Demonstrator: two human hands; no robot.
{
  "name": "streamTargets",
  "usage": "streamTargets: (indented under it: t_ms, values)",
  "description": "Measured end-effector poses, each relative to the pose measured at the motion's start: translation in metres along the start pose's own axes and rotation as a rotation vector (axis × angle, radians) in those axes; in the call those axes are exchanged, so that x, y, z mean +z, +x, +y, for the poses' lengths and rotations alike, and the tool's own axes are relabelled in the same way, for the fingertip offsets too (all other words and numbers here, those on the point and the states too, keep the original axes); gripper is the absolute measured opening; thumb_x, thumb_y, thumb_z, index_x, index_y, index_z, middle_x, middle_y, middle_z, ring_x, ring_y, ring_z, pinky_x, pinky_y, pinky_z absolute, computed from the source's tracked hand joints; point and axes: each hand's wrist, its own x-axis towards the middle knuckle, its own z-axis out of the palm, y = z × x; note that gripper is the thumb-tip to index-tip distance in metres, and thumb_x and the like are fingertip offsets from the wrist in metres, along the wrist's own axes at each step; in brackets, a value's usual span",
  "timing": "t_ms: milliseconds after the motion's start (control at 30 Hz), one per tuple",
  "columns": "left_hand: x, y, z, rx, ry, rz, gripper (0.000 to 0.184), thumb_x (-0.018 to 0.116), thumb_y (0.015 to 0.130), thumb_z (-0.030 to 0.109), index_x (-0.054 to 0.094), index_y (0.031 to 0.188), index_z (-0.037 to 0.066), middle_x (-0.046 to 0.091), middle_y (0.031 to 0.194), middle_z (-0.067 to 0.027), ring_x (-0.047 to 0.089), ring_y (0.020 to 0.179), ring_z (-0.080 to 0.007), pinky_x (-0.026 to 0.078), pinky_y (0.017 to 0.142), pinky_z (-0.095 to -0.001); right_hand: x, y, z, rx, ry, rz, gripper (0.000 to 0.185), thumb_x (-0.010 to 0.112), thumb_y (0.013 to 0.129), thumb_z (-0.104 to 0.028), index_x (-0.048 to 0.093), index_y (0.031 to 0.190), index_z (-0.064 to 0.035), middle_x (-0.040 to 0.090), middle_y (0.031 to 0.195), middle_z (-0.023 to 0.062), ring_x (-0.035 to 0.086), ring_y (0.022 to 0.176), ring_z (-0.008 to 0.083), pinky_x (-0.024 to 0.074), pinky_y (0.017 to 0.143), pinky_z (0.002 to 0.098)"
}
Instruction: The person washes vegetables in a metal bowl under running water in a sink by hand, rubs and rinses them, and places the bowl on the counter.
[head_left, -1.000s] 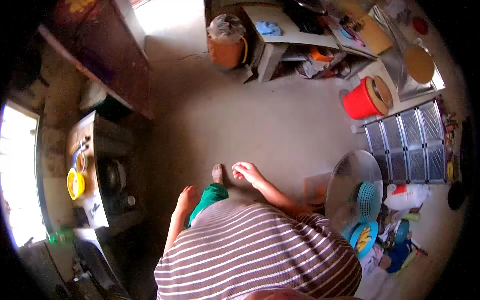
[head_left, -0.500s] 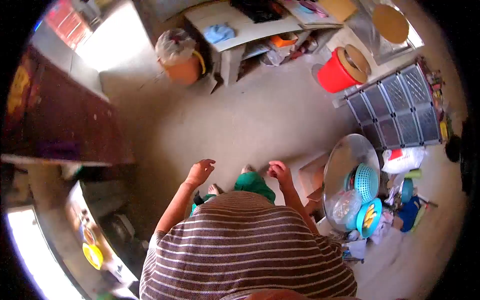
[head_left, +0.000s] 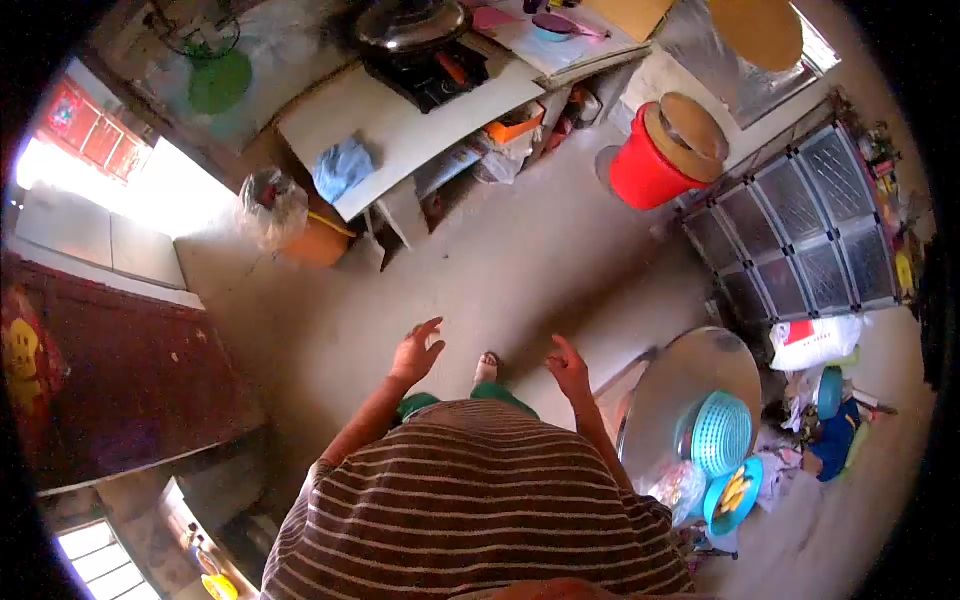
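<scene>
My left hand (head_left: 414,353) is held out in front of my body over the floor, its fingers apart and nothing in it. On the other side, my right hand (head_left: 567,366) hangs in the air, thumb and fingers loosely spread, also holding nothing. Neither hand touches anything. Nearest to my right hand is a round metal-topped table (head_left: 675,380). It carries a turquoise basket (head_left: 722,434), a clear plastic bag (head_left: 676,488) and a blue bowl (head_left: 716,511) with yellow pieces in it.
Ahead stands a counter (head_left: 420,130) bearing a blue cloth (head_left: 343,168) and a lidded pan (head_left: 412,24) on a stove. An orange bin (head_left: 315,243) is beside it. A red bucket (head_left: 645,165) and a dark-panelled rack (head_left: 790,225) line the right; a dark red cabinet (head_left: 130,370) is left.
The view has moved closer to the counter and turned, bringing the pan and stove into sight. Both hands remain free, with their fingers spread a little more. My feet have shifted in a step.
</scene>
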Motion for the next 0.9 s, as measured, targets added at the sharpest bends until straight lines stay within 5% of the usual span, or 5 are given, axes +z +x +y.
streamTargets:
  t_ms: [67, 133, 233, 567, 900]
  values:
    - [0.009, 0.046, 0.029, 0.407, 0.198, 0.185, 0.035, 0.055, 0.082, 0.017, 0.051, 0.115, 0.01, 0.062, 0.094, -0.0098, 0.059, 0.087, -0.0239, 0.049, 0.074, -0.0295, -0.011, 0.049, 0.008, -0.195, -0.138, -0.009, 0.05, 0.063, 0.076, -0.024, 0.046, 0.12, -0.0092, 0.062, 0.096, 0.0069, 0.058, 0.089, 0.0182, 0.0453, 0.078, 0.0326]
    - [0.005, 0.084, 0.065, 0.281, -0.062, 0.051, 0.033, 0.056, 0.082, 0.014, 0.052, 0.114, 0.007, 0.062, 0.095, -0.0092, 0.059, 0.087, -0.0202, 0.048, 0.075, -0.0287, -0.031, 0.1, -0.002, -0.401, -0.291, -0.022, 0.053, 0.064, 0.075, -0.025, 0.045, 0.122, -0.009, 0.061, 0.102, 0.0081, 0.058, 0.095, 0.0188, 0.045, 0.081, 0.0337]
    - [0.004, 0.155, 0.089, 0.094, -0.366, -0.135, 0.029, 0.055, 0.083, 0.009, 0.053, 0.111, 0.003, 0.062, 0.098, -0.0073, 0.058, 0.087, -0.0141, 0.047, 0.076, -0.0266, -0.044, 0.177, -0.035, -0.128, -0.143, -0.263, 0.05, 0.064, 0.076, -0.026, 0.047, 0.119, -0.0065, 0.058, 0.11, 0.0096, 0.055, 0.102, 0.0185, 0.0436, 0.086, 0.0323]
    - [-0.058, 0.455, 0.133, 0.356, -0.36, 0.366, 0.032, 0.06, 0.076, 0.004, 0.056, 0.107, 0.007, 0.053, 0.106, -0.0101, 0.055, 0.093, -0.0235, 0.048, 0.073, -0.0308, -0.059, 0.482, -0.196, -0.143, 0.059, -0.528, 0.032, 0.055, 0.084, -0.028, 0.056, 0.108, -0.0059, 0.061, 0.1, 0.0089, 0.057, 0.093, 0.0164, 0.0433, 0.082, 0.0285]
    - [-0.098, 0.642, 0.105, -0.252, -1.021, 0.346, 0.066, 0.064, 0.076, 0.018, 0.032, 0.132, 0.007, 0.047, 0.123, -0.0082, 0.053, 0.094, -0.0183, 0.045, 0.076, -0.0299, -0.008, 0.754, -0.352, -0.482, 0.116, -0.553, 0.032, 0.058, 0.081, -0.013, 0.053, 0.112, -0.0113, 0.056, 0.109, 0.0109, 0.053, 0.103, 0.0191, 0.0409, 0.09, 0.0303]
